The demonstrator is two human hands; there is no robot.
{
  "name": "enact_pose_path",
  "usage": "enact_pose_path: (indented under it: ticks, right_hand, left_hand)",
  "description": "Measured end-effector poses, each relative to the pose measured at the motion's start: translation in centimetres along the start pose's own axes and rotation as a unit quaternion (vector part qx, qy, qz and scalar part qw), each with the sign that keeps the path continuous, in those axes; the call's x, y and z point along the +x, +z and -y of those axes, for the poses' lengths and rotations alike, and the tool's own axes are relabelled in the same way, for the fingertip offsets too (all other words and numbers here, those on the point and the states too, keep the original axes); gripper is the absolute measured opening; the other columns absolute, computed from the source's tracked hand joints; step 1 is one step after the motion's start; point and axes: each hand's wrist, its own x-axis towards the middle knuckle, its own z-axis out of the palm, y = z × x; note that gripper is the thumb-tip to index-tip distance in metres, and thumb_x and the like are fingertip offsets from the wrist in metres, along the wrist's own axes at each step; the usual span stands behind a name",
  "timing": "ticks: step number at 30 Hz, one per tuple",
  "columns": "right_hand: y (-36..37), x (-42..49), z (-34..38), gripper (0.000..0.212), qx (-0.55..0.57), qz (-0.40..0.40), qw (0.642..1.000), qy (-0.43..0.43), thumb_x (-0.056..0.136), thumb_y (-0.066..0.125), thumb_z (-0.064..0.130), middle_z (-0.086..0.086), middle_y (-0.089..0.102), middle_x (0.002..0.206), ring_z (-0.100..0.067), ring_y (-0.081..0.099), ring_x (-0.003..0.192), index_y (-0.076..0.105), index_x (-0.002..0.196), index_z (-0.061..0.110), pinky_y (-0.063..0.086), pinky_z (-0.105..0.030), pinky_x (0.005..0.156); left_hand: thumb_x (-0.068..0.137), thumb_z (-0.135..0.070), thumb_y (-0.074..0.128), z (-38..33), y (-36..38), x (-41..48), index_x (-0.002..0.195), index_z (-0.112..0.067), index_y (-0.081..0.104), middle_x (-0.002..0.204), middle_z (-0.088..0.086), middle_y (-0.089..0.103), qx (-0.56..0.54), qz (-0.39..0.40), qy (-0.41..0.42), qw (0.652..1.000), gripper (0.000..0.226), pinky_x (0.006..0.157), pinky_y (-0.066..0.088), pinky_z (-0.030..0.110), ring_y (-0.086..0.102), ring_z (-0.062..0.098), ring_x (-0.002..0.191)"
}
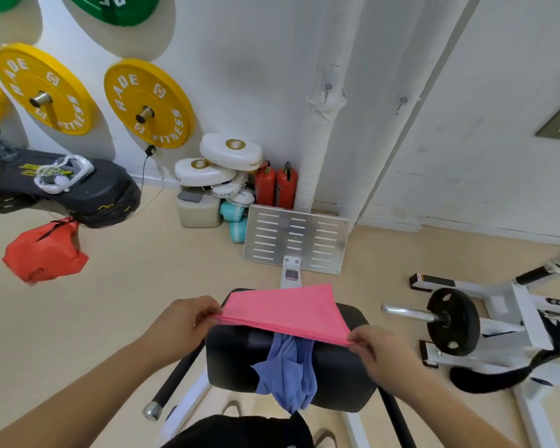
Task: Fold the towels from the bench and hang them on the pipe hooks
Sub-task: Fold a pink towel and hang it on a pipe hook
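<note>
A pink towel (288,310) is stretched flat above the black padded bench (333,376). My left hand (188,318) pinches its near-left corner. My right hand (379,347) pinches its near-right corner. A crumpled blue towel (288,373) lies on the bench under the pink one and droops over the front edge. Straight ahead, white wrapped pipes run up the wall, with one small metal hook (328,88) on the left pipe and another hook (402,101) on the right pipe. Both hooks are bare.
A perforated metal footplate (296,237) stands beyond the bench. To the right is a white machine frame with a black weight plate (453,321). On the left lie an orange bag (44,252) and a black platform (72,189). White pads and red extinguishers (275,185) crowd the pipe base.
</note>
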Motion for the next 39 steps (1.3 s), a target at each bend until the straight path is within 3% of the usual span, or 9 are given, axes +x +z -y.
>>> enact_pose_path:
  ticks: [4, 8, 10, 13, 17, 22, 28, 35, 39]
  right_hand:
    - [3.7, -1.4, 0.0, 0.004, 0.014, 0.112, 0.991, 0.068, 0.098, 0.061, 0.031, 0.019, 0.061, 0.090, -0.005, 0.057, 0.085, 0.064, 0.096, 0.033, 0.045, -0.017, 0.074]
    - [4.6, -2.1, -0.1, 0.020, 0.096, 0.143, 0.978, 0.121, 0.085, 0.072, 0.021, 0.019, 0.067, 0.096, -0.001, 0.061, 0.089, 0.075, 0.104, 0.025, 0.049, -0.018, 0.080]
    - [4.5, -2.3, 0.2, 0.014, 0.131, 0.153, 0.970, 0.139, 0.078, 0.074, 0.017, 0.009, 0.072, 0.090, -0.010, 0.065, 0.089, 0.076, 0.092, 0.020, 0.048, -0.023, 0.076]
    - [4.8, -2.0, 0.3, 0.012, 0.160, 0.123, 0.967, 0.155, 0.082, 0.070, 0.017, -0.001, 0.066, 0.076, -0.018, 0.060, 0.073, 0.063, 0.074, 0.020, 0.043, -0.032, 0.068]
    - [5.4, -0.7, 1.5, 0.007, 0.218, 0.039, 0.958, 0.181, 0.099, 0.062, 0.019, 0.007, 0.072, 0.088, -0.008, 0.066, 0.082, 0.067, 0.094, 0.020, 0.048, -0.016, 0.066]
    - [6.4, 3.5, 0.9, 0.005, 0.221, -0.016, 0.954, 0.202, 0.098, 0.064, 0.026, 0.013, 0.071, 0.096, -0.005, 0.065, 0.091, 0.067, 0.095, 0.028, 0.048, -0.023, 0.076]
    - [7.5, 9.5, -2.0, 0.005, 0.152, 0.044, 0.972, 0.177, 0.099, 0.059, 0.027, 0.011, 0.068, 0.093, -0.001, 0.060, 0.084, 0.064, 0.100, 0.027, 0.040, -0.013, 0.069]
    - [8.9, 14.1, -4.9, 0.005, 0.134, 0.100, 0.966, 0.199, 0.099, 0.061, 0.030, 0.008, 0.069, 0.092, -0.005, 0.062, 0.083, 0.064, 0.099, 0.026, 0.047, -0.024, 0.078]
    - [9.1, 15.0, -5.9, 0.011, 0.138, 0.111, 0.965, 0.193, 0.097, 0.064, 0.033, 0.008, 0.069, 0.095, -0.005, 0.064, 0.083, 0.061, 0.106, 0.027, 0.048, -0.020, 0.072]
  left_hand:
    - [0.094, -0.023, 0.065, 2.5, 3.1, -1.9, 0.088, -0.038, 0.065, 0.081, -0.013, 0.072, -0.027, 0.061, -0.038, 0.997, 0.017, 0.072, 0.055, 0.026, 0.066, 0.007, 0.076]
    - [0.096, -0.020, 0.062, 3.5, 3.4, -3.2, 0.091, -0.034, 0.065, 0.085, -0.012, 0.072, -0.062, 0.086, -0.031, 0.994, 0.015, 0.075, 0.054, 0.027, 0.064, 0.010, 0.078]
    - [0.097, -0.016, 0.060, 3.8, 3.3, -3.6, 0.091, -0.034, 0.063, 0.085, -0.012, 0.070, -0.080, 0.089, -0.020, 0.993, 0.019, 0.073, 0.050, 0.021, 0.061, 0.009, 0.078]
    - [0.099, -0.017, 0.056, 4.5, 3.1, -3.6, 0.094, -0.032, 0.061, 0.087, -0.009, 0.070, -0.103, 0.123, -0.022, 0.987, 0.016, 0.069, 0.047, 0.018, 0.061, 0.009, 0.078]
    - [0.102, -0.021, 0.050, 5.9, 3.2, -1.5, 0.096, -0.030, 0.057, 0.084, -0.005, 0.069, -0.111, 0.145, -0.040, 0.982, 0.013, 0.073, 0.053, 0.032, 0.062, 0.016, 0.075]
    - [0.102, -0.022, 0.050, 6.1, 4.4, 3.4, 0.096, -0.033, 0.057, 0.090, -0.009, 0.069, -0.087, 0.102, -0.076, 0.988, 0.014, 0.070, 0.052, 0.027, 0.064, 0.011, 0.078]
    - [0.100, -0.019, 0.048, 5.9, 6.6, 8.5, 0.101, -0.025, 0.057, 0.094, -0.007, 0.068, -0.043, 0.115, -0.150, 0.981, 0.011, 0.078, 0.052, 0.029, 0.064, 0.016, 0.089]
    - [0.095, -0.023, 0.044, 6.1, 8.6, 12.5, 0.095, -0.029, 0.054, 0.089, -0.008, 0.066, 0.027, 0.138, -0.218, 0.966, 0.012, 0.079, 0.055, 0.037, 0.064, 0.018, 0.085]
    - [0.095, -0.026, 0.045, 6.8, 9.8, 13.3, 0.105, -0.030, 0.058, 0.107, -0.006, 0.061, 0.051, 0.149, -0.225, 0.962, 0.018, 0.084, 0.054, 0.036, 0.062, 0.016, 0.092]
